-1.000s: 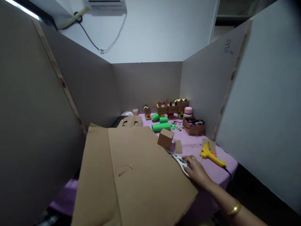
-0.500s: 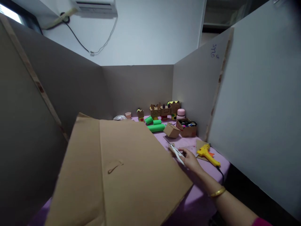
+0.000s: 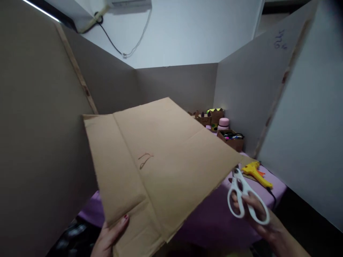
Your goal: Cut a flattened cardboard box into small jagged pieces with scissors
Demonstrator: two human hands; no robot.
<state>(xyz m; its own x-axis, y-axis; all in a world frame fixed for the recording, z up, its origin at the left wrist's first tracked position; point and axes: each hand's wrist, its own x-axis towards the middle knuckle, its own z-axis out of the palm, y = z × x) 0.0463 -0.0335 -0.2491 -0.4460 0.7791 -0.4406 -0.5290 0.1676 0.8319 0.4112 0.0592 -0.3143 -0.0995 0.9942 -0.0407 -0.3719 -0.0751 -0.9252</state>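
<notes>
The left hand (image 3: 108, 241) grips a large cardboard sheet (image 3: 171, 153) by its near left end; the thumb lies flat on the upper face, and the other fingers are hidden beneath. The sheet is held up at a tilt over the table (image 3: 207, 217), which is covered with a purple cloth. A long crease runs down the sheet near its left side, with a small curled mark (image 3: 145, 160) just to the right of the crease. A shorter crease crosses the near left part, close to the thumb.

The right hand (image 3: 262, 229) grips a pair of white scissors (image 3: 244, 189), with fingers through the handle loops and the handles spread a little apart. The scissors are at the right corner of the sheet, near the table's right edge. Most of the blades are out of sight there, so I cannot tell whether they are cutting into the cardboard.

Just beyond the scissors, a yellow glue gun (image 3: 257, 175) lies near the table's right edge, its cord trailing over that edge. Toward the far right corner of the table stands an open box (image 3: 234, 143) full of small items, with a pink bottle (image 3: 223, 123) behind it. Cardboard figures (image 3: 215, 116) stand along the far edge, partly hidden by the sheet.
</notes>
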